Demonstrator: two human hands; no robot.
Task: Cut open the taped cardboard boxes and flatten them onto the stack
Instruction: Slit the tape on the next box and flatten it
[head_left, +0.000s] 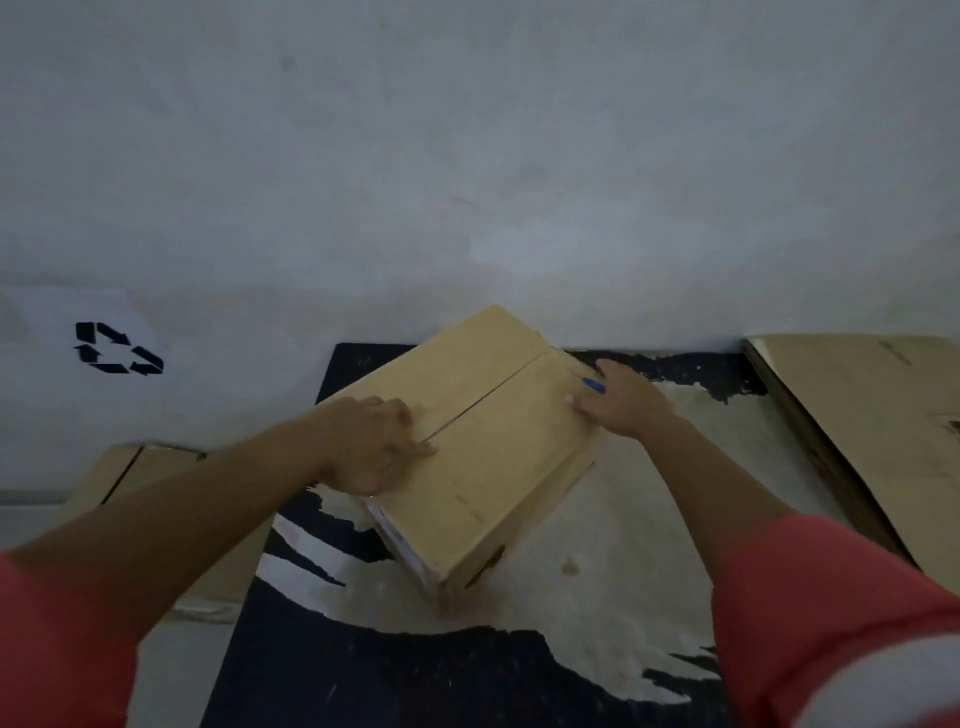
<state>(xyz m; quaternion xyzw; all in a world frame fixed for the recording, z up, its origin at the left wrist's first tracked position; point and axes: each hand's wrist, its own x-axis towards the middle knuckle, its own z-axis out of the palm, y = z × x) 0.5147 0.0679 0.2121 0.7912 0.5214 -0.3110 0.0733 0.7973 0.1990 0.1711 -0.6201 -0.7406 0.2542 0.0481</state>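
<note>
1. This looks like a storeroom or recycling corner: the wall (467, 156) is bare, rough plaster.
2. A paper sheet (117, 347) on it shows a black recycling symbol.
3. Flattened cardboard (872, 415) lies beside a table (389, 675) with a badly peeled black top.

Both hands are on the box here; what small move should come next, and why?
Probably bring the right hand, with its blue tool, to the far end of the top seam of the cardboard box: the flaps lie closed, the box is unflattened, and the left hand steadies it by the seam's near end.
</note>
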